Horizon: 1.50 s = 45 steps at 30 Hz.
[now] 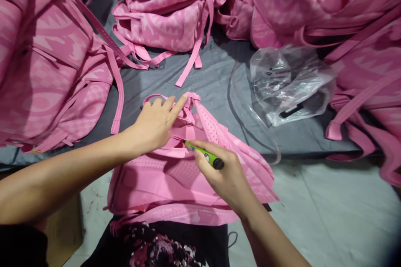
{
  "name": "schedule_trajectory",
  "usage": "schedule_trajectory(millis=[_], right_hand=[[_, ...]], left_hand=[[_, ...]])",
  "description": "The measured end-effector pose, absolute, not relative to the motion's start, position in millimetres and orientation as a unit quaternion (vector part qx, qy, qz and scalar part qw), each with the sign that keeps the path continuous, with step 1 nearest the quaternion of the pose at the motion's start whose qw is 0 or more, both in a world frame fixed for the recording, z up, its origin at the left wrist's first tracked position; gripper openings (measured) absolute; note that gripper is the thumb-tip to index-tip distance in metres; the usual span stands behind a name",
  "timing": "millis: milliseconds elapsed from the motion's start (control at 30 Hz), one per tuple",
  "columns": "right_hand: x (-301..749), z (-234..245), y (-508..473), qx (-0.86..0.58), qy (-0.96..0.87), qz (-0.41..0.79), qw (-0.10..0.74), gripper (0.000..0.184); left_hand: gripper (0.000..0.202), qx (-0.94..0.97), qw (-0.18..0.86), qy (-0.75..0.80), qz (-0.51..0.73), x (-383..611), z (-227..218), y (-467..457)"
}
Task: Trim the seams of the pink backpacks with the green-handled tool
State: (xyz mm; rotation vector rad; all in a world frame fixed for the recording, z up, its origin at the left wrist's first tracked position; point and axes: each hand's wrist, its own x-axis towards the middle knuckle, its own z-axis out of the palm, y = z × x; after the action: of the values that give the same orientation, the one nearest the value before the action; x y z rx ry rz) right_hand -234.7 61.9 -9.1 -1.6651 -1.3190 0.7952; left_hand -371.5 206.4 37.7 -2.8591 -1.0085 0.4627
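Note:
A pink backpack (188, 171) lies with its padded, dotted back panel facing up, partly on the table edge and partly over my lap. My left hand (158, 123) is at its top, fingers bent over the webbing and index finger stretched to the knotted pink strap (193, 96); the thumb is hidden. In my right hand (224, 175) is a short, thick green printed stick (205, 155) with black ends, like a chunky marker, pinched between thumb and fingers. Its tip points at the backpack's upper part, just right of my left hand. I cannot tell whether the tip touches the fabric.
More pink backpacks lie at the left (53, 58), and a stack of them (169, 25) stands at the back. Others crowd the right side (369, 62). A clear plastic bag (291, 83) rests on the grey-covered table (219, 71). Below its edge is pale floor (326, 208).

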Motion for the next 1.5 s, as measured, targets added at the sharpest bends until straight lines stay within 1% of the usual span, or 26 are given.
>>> schedule_trajectory(millis=[200,267,333,400,533,600,700,767,833,967,1100,1367,1500], right_hand=[[-240,-12,67,-0.650,-0.531,0.323,0.437,0.025],[-243,-12,67,-0.658,-0.529,0.318,0.431,0.025],[-245,-12,66,-0.663,-0.534,0.308,0.424,0.025],[-248,-12,65,-0.662,-0.544,0.297,0.421,0.026],[-250,-16,66,-0.666,-0.550,0.285,0.415,0.027],[-250,-18,66,-0.670,-0.549,0.281,0.412,0.028],[-249,-20,66,-0.678,-0.550,0.276,0.403,0.029],[-249,-20,66,-0.680,-0.550,0.274,0.399,0.030],[-248,-19,66,-0.680,-0.550,0.275,0.399,0.030],[-248,-16,65,-0.674,-0.554,0.278,0.403,0.029],[-248,-16,64,-0.673,-0.561,0.257,0.408,0.029],[-249,-18,62,-0.663,-0.568,0.260,0.412,0.028],[-248,-16,65,-0.626,-0.578,0.282,0.440,0.027]], left_hand=[[0.095,-0.938,0.031,-0.314,0.144,-372,38,209],[0.102,-0.940,0.024,-0.306,0.150,-376,40,209],[0.113,-0.943,0.024,-0.291,0.161,-380,43,208],[0.123,-0.941,0.039,-0.283,0.184,-382,45,206],[0.131,-0.919,0.089,-0.295,0.246,-380,46,204],[0.124,-0.923,0.094,-0.280,0.248,-381,46,207],[0.099,-0.943,0.073,-0.241,0.219,-386,47,212],[0.091,-0.949,0.055,-0.228,0.210,-391,48,215],[0.093,-0.948,0.037,-0.235,0.213,-395,49,216],[0.102,-0.924,-0.003,-0.300,0.238,-399,52,219],[0.108,-0.905,-0.046,-0.325,0.271,-398,58,224],[0.107,-0.893,-0.093,-0.314,0.308,-393,65,231],[0.106,-0.903,-0.122,-0.292,0.292,-400,62,236]])
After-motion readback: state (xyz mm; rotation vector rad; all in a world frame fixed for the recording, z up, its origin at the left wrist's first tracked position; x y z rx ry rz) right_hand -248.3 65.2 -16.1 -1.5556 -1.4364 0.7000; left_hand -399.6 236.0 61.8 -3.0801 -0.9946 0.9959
